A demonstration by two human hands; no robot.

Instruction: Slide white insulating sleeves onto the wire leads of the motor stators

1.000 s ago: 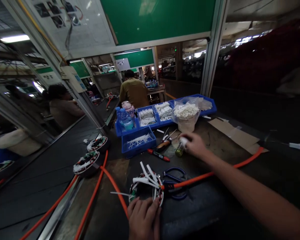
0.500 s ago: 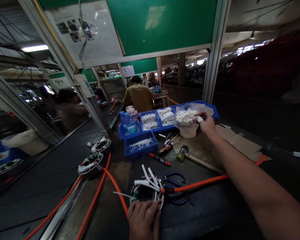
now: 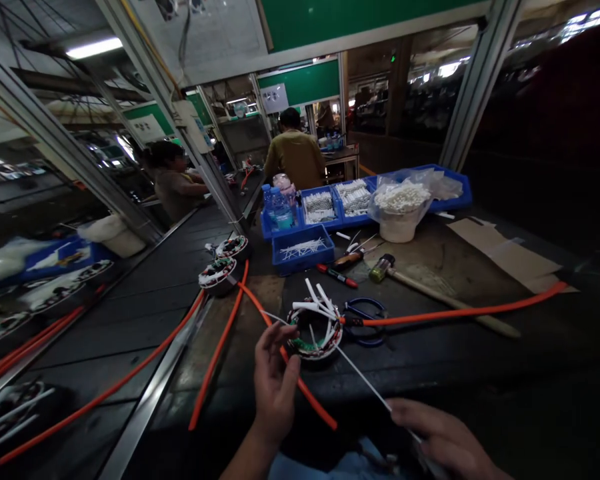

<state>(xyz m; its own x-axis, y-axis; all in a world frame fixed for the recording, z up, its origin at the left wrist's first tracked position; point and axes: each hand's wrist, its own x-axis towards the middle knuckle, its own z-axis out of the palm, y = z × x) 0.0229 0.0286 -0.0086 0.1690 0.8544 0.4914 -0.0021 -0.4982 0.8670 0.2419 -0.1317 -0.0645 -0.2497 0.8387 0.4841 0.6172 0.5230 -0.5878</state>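
A ring-shaped motor stator (image 3: 314,348) with coloured windings lies on the dark bench in front of me. Short white sleeves (image 3: 316,307) stick up from its far side, and an orange sleeved cable (image 3: 430,316) runs off to the right. My left hand (image 3: 276,373) is at the stator's left rim, thumb and fingers apart; whether the fingertips touch it I cannot tell. Low on the right, my right hand (image 3: 443,437) is closed on a thin white lead (image 3: 365,380) stretched from the stator's rim. Part of that hand is dark and blurred.
Blue-handled scissors (image 3: 365,321) lie just right of the stator, a hammer (image 3: 420,283) beyond. Blue bins (image 3: 303,257) of white tubes, a bagged tub (image 3: 397,227) and a red marker (image 3: 337,275) stand or lie behind. More stators (image 3: 217,275) sit left. Two people work farther off.
My right hand has come back from the bagged tub to the lower right and now grips the thin lead. My left hand has loosened from the stator's near rim. The view has tilted down.
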